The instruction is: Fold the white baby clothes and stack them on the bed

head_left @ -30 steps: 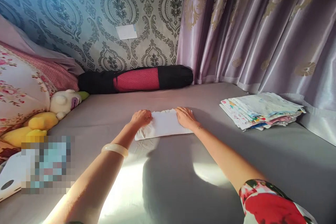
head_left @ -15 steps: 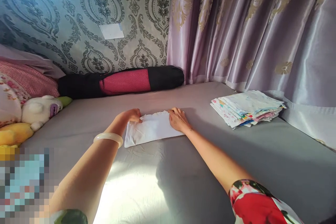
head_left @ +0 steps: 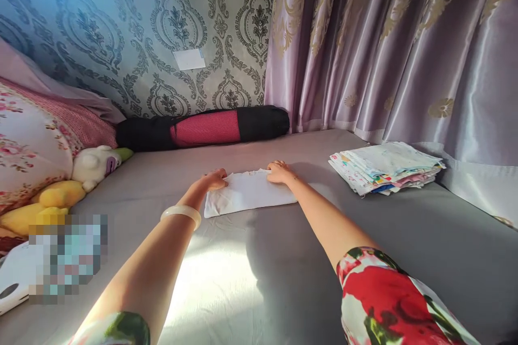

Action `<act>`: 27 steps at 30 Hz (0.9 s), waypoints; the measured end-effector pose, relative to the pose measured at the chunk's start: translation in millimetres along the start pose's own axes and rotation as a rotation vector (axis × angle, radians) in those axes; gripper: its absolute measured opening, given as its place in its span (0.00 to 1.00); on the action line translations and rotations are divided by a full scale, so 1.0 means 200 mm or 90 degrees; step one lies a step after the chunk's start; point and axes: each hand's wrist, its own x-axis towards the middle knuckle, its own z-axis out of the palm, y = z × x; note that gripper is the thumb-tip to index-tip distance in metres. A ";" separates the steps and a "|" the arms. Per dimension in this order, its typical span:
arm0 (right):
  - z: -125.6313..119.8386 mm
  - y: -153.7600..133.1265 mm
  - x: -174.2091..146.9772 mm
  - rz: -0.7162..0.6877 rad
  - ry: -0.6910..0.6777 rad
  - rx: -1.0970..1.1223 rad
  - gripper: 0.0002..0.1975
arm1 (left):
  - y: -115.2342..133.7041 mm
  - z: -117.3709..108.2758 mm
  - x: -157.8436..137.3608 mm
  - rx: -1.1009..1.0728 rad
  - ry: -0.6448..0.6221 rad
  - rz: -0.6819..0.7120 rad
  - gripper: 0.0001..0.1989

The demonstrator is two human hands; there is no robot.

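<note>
A white folded cloth (head_left: 249,194) lies flat on the grey bed sheet (head_left: 307,259), its long side running left to right. At its far left corner, my left hand (head_left: 215,179) is closed on the edge, thumb on top. My right hand (head_left: 280,172) grips the far edge toward the right, fingers curled over it. The fingertips of both hands are partly hidden behind the cloth's far edge. A pale bangle (head_left: 181,215) circles my left wrist.
To the right lies a stack of folded printed cloths (head_left: 388,167). A black and red rolled bag (head_left: 206,128) rests along the wall. Plush toys (head_left: 95,164) and a floral pillow (head_left: 30,151) are at the left. Patterned curtains (head_left: 348,54) hang at the back right.
The view has shifted, so the surroundings sit further right. Both hands stay at the cloth's far edge; my right hand's fingers now curl over it more than before.
</note>
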 end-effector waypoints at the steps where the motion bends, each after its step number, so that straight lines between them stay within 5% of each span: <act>1: -0.02 0.00 0.00 0.003 -0.003 -0.004 0.19 | 0.01 -0.01 -0.02 0.006 0.007 -0.006 0.15; 10: -0.22 0.05 -0.12 -0.055 -0.033 0.010 0.17 | 0.03 -0.14 -0.16 -0.066 -0.010 0.029 0.13; 20: -0.47 0.11 -0.19 -0.189 0.005 0.172 0.11 | 0.03 -0.43 -0.30 -0.232 -0.028 0.111 0.13; 22: -0.50 0.11 -0.19 -0.211 0.065 0.172 0.11 | 0.05 -0.48 -0.34 -0.229 0.034 0.126 0.15; 27: -0.48 0.09 -0.22 -0.247 0.297 0.102 0.15 | 0.10 -0.46 -0.38 -0.049 0.335 0.085 0.19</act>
